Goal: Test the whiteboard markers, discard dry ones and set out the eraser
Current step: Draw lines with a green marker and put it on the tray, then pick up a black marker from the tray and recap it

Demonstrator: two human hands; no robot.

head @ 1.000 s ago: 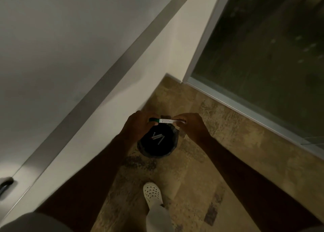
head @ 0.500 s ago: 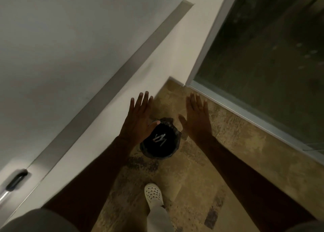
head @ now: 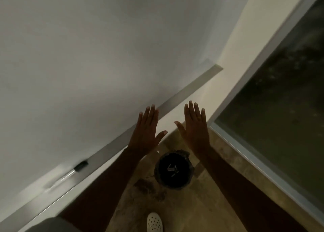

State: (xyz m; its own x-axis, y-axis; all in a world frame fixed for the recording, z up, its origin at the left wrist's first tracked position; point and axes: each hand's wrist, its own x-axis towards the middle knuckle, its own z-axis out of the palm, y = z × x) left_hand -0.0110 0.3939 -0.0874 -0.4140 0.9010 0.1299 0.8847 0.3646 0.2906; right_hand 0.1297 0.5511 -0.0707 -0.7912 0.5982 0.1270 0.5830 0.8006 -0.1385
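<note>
Bare hands (head: 172,131) spread flat, holding nothing.

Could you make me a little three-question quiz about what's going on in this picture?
1. True or false: the left hand holds a marker.
2. Where do the discarded markers lie? A) in the bin on the floor B) on the whiteboard tray C) beside the shoe
3. Fill in: a black-capped marker rests on the ____.

Key: 1 false; 2 A; 3 tray.
</note>
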